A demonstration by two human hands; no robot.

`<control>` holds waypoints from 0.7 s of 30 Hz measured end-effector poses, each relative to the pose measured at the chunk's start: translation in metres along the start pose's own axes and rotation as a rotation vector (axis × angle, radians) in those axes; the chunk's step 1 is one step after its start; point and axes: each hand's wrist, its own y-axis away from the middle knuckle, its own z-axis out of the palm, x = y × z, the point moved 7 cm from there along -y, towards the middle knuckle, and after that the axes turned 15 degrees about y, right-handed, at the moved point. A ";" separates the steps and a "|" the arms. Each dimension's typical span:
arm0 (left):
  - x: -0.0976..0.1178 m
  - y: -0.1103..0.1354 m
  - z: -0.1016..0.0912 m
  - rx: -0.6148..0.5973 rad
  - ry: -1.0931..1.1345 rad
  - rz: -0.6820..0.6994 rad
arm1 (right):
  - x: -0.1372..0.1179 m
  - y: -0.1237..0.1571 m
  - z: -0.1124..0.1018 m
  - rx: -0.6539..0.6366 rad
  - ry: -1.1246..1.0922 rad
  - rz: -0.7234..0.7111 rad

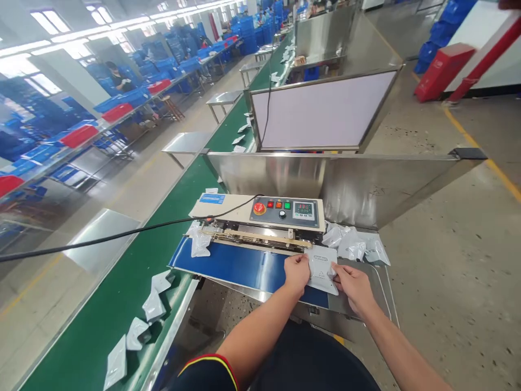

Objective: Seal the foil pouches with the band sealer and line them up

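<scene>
Between my hands a white plastic bag [321,270] stands at the right end of the band sealing machine [228,209], its top edge against the sealing slot. My left hand [297,273] pinches the bag's left edge, and my right hand [353,285] grips its right edge. Beneath the bag runs the machine's blue conveyor belt [240,271]. Another white bag [200,243] hangs at the machine's left end. Just beyond my right hand lie several white bags [350,243] in a pile. A control panel [284,210] with buttons and a lit display faces me.
A long green conveyor [77,326] passes on the left, carrying several white bags [153,305]. A black cable [122,236] crosses above it. Behind the machine rises a metal partition [268,168]. Across the aisle stand tables with blue and red bins [79,136] and a person [118,79].
</scene>
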 end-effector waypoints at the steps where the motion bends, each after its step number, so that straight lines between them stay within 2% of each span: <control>1: 0.003 -0.003 -0.008 0.014 0.020 0.015 | -0.007 -0.001 0.009 -0.046 0.000 0.000; 4: 0.014 -0.008 -0.029 0.033 0.080 0.054 | -0.022 0.002 0.031 -0.232 0.025 0.021; 7: 0.031 -0.005 -0.061 0.119 0.159 0.147 | -0.025 0.008 0.029 -0.345 0.147 0.006; 11: 0.050 0.021 -0.134 0.355 0.325 0.269 | -0.016 0.013 0.013 -0.382 0.329 -0.063; 14: 0.058 0.049 -0.201 0.494 0.407 0.293 | -0.014 0.022 0.031 -0.452 0.433 -0.085; 17: 0.065 0.075 -0.269 0.627 0.456 0.322 | -0.022 0.050 0.087 -0.584 0.557 -0.176; 19: 0.069 0.085 -0.313 0.703 0.500 0.337 | -0.030 0.079 0.144 -0.699 0.632 -0.291; 21: 0.072 0.089 -0.354 0.758 0.532 0.347 | -0.037 0.114 0.213 -0.817 0.687 -0.420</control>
